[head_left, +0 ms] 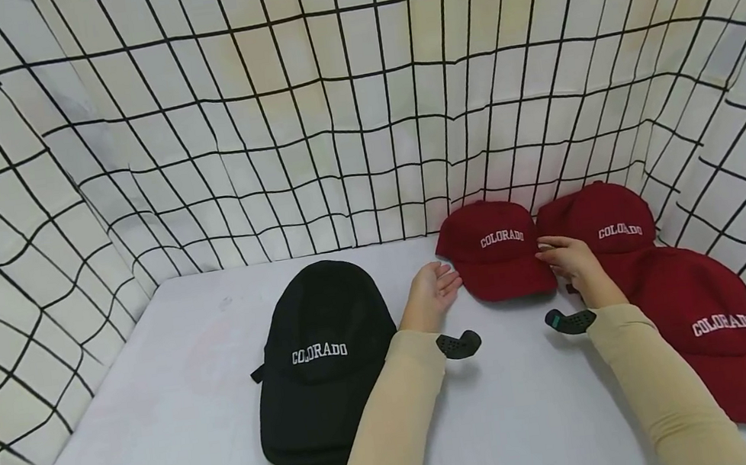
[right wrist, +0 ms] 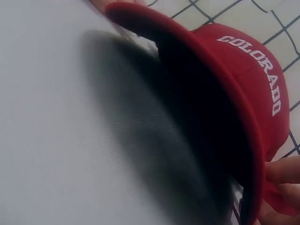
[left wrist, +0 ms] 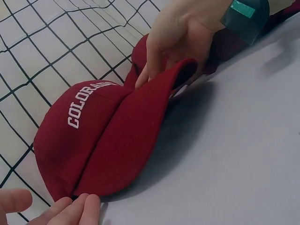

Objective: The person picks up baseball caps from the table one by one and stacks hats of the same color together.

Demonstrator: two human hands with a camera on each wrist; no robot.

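Observation:
A small dark red baseball cap (head_left: 495, 249) with white COLORADO lettering sits against the mesh, its brim toward me. At its left edge is my left hand (head_left: 430, 291), palm turned up, fingers extended to the brim's corner and thumb apart. My right hand (head_left: 573, 263) is at the cap's right edge, its fingertips touching where crown and brim meet. In the left wrist view the brim (left wrist: 136, 131) arches over the white surface and throws a shadow. The right wrist view shows the brim's dark underside (right wrist: 197, 103).
A black COLORADO cap (head_left: 326, 368) lies left of my left forearm. Two more red caps, one behind (head_left: 600, 222) and one in front (head_left: 700, 318), overlap at right. Black grid mesh (head_left: 383, 78) encloses the white surface (head_left: 158, 410). Dark devices (head_left: 460, 345) sit at both wrists.

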